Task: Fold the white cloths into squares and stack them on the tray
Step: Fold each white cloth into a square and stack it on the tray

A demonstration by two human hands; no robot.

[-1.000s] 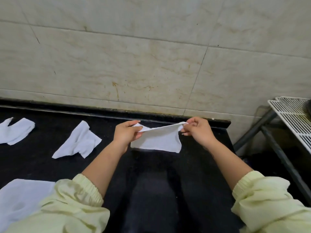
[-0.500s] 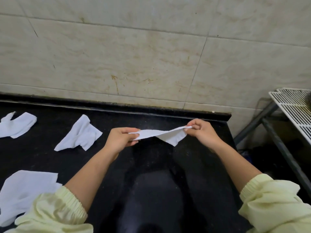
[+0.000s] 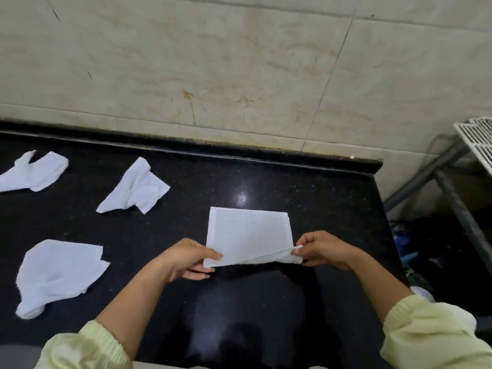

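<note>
A white cloth (image 3: 249, 233) lies spread flat on the black counter (image 3: 319, 209), its far edge straight. My left hand (image 3: 186, 258) pinches its near left corner. My right hand (image 3: 322, 250) pinches the near right corner, lifted slightly so a fold runs along the near edge. Three other white cloths lie crumpled to the left: one at mid-counter (image 3: 135, 189), one at the far left (image 3: 34, 171), one near the front left (image 3: 57, 272). No tray is in view.
A tiled wall (image 3: 239, 75) rises behind the counter's raised back edge. The counter ends on the right, where a metal stand with a white wire rack (image 3: 476, 139) stands over a dark floor with clutter.
The cloth was held stretched in the air between both hands; it now lies spread flat on the counter, and both hands have come nearer to me holding its near corners.
</note>
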